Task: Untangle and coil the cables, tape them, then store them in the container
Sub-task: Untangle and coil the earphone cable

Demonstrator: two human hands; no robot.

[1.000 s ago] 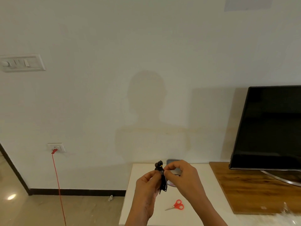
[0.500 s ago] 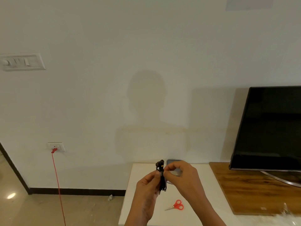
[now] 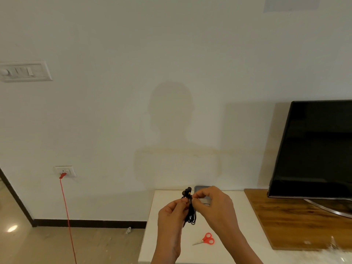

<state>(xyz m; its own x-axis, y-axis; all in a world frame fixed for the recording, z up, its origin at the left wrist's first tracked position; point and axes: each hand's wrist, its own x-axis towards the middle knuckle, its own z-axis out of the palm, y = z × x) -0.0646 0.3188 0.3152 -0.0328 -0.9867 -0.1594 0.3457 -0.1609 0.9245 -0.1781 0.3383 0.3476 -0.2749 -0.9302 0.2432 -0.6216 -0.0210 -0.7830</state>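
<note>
Low at the frame's centre, above the white table (image 3: 167, 244), my left hand (image 3: 172, 212) pinches the coiled black cable (image 3: 192, 216) upright so its loops cannot spring apart. My right hand (image 3: 213, 204) pinches its upper part, probably pressing tape round it. Red scissors (image 3: 206, 240) lie at lower right on the table, handy for cutting.

Black cable bundle (image 3: 190, 212): a thin cord folded into a narrow, upright coil, held in the air above the far half of the white table (image 3: 165, 197). Dark rounded ends, one with a small yellow mark, stick out at the top; the loops hang at the bottom. The left hand (image 3: 171, 216) pinches the coil's upper part from one side, the right hand (image 3: 213, 206) from the other. Grey container (image 3: 201, 188): at the table's far edge, largely hidden behind the right hand.
</note>
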